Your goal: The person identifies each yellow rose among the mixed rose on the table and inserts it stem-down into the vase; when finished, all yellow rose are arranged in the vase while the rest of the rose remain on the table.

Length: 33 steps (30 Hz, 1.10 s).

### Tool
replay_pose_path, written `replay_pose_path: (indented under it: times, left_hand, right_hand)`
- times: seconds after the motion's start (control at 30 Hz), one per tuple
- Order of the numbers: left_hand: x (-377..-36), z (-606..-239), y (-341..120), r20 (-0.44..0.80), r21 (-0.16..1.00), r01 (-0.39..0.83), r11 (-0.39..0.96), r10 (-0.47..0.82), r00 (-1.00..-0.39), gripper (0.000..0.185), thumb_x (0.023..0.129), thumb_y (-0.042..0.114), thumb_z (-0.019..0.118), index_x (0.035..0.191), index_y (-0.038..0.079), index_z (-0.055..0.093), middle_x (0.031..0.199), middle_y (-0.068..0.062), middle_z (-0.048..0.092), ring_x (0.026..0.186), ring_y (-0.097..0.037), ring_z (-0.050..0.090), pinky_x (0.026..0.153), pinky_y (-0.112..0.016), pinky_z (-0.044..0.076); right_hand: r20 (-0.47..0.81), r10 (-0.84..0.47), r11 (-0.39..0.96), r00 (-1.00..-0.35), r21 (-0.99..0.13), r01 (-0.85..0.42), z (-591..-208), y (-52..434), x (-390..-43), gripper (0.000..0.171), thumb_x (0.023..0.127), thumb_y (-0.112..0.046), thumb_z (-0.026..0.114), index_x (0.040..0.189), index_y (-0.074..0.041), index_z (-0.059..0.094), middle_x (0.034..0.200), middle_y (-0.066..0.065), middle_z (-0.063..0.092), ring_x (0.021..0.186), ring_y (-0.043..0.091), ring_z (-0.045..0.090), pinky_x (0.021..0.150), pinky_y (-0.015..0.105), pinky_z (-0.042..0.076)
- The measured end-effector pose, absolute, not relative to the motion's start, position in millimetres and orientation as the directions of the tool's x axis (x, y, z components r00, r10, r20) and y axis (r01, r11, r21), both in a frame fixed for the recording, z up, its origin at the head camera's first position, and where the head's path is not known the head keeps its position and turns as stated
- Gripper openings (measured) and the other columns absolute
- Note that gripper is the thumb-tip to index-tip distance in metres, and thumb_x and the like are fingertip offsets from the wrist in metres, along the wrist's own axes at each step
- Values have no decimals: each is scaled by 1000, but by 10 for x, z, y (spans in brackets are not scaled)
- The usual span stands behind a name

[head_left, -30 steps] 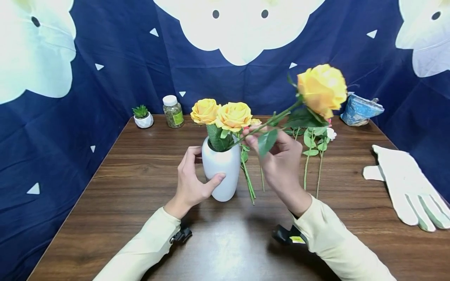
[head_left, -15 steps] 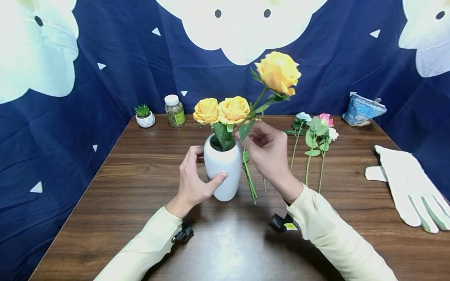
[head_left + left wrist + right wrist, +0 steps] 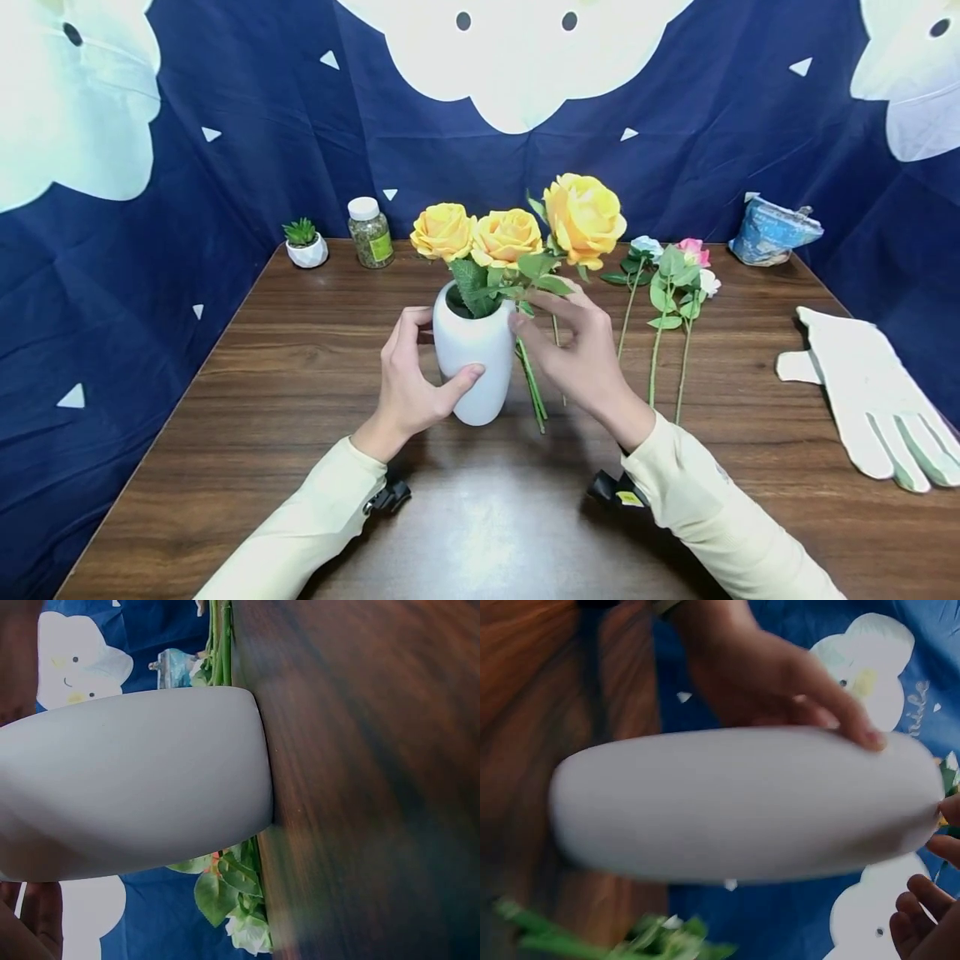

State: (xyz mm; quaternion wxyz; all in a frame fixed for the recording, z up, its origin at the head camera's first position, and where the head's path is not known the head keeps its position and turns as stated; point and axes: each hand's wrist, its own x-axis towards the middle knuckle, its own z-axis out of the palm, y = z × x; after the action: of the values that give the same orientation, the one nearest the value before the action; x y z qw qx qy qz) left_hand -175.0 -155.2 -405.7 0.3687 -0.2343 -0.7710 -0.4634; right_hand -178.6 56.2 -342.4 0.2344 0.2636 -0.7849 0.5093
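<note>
My left hand (image 3: 412,383) holds the white vase (image 3: 476,371) upright on the table, thumb across its front and fingers round its left side. Two yellow roses (image 3: 444,232) stand in the vase, leaves spilling over the mouth. A third, larger yellow rose (image 3: 585,218) leans out to the right above the rim; leaves hide its stem. Beside the rim is my right hand (image 3: 581,350), fingers loosely bent below that bloom's leaves. In the right wrist view, its fingers (image 3: 926,907) lie spread by the mouth of the vase (image 3: 742,806), fingertips right at the rim.
Loose flowers (image 3: 672,287) in blue, pink and white lie right of the vase, with green stems (image 3: 532,387) closer behind it. A potted succulent (image 3: 306,245) and a lidded jar (image 3: 371,233) stand back left. A blue bag (image 3: 772,233) and a white glove (image 3: 862,387) lie right.
The third rose has swung left to the vase and then dropped lower, its stem now at the mouth. My right hand has loosened at the rim; the left hand keeps its hold.
</note>
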Motion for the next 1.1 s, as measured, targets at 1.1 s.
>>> replay_pose_path:
  times: [1.1]
  left_hand:
    - [-1738,-4052,-1540,780,552,693,463,6,-626,87,84,72,66,120,-6,57,110,-18,64,95,-28,63,80,-43,53]
  right_hand:
    - [-128,-143,-172,-981,-973,152,-3852,1628,-2629,43,110,-30,40,124,8,55,85,-1,76,81,10,74,76,23,60]
